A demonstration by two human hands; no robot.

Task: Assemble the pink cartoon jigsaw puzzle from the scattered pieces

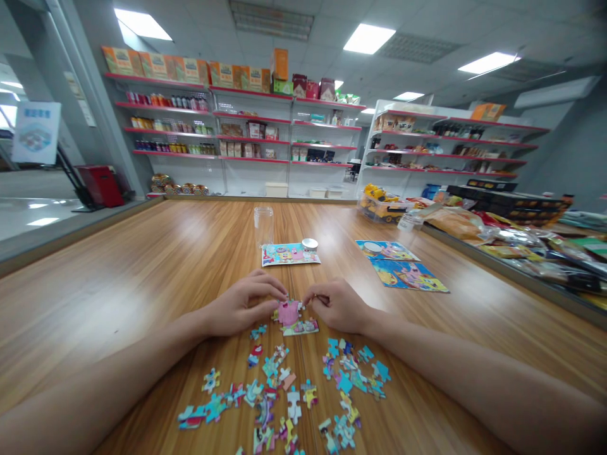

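Both sets of fingertips pinched the joined cluster of pink puzzle pieces (290, 314) from either side: the left hand (241, 308) closed on its left edge, the right hand (334, 304) closed on its right edge, with the cluster resting on the wooden table (142, 272). Pressing tabs straight down while the other hand steadied the cluster would likely have seated them best. Loose jigsaw pieces (284, 395) lay scattered nearer the body. Beyond the hands sat the reference picture card (289, 254), a white lid (310, 244) and a clear jar (263, 225).

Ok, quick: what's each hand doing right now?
Left hand: fingers pinched on the joined puzzle pieces.
Right hand: fingers pinched on the same pieces.
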